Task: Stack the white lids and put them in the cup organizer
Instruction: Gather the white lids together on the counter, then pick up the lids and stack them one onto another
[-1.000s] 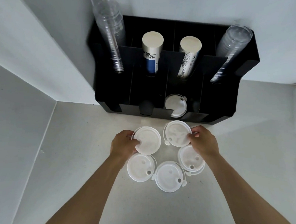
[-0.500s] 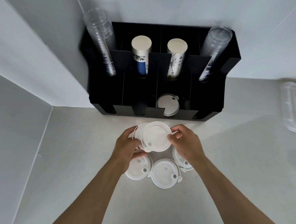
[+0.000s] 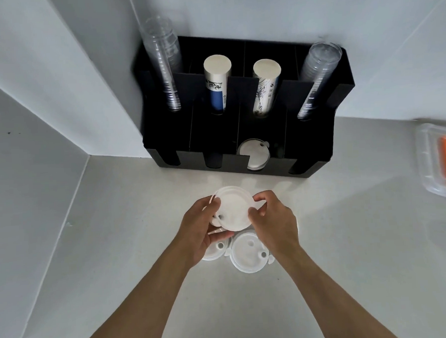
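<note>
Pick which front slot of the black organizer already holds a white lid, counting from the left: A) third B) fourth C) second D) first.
A: a white lid shows behind the third front notch of the black organizer; the other three front slots look dark, with no lid visible.

White counter (image 3: pixel 350 252) runs out to a corner, pale and bare-looking, soft shadows across it. Two plain white walls (image 3: pixel 260 9) meet at the back, a third white panel (image 3: pixel 14 159) closing the left side, a few dark specks on it. Light is cool and even. At the right edge, a clear box (image 3: pixel 426 158) with something orange inside.
</note>
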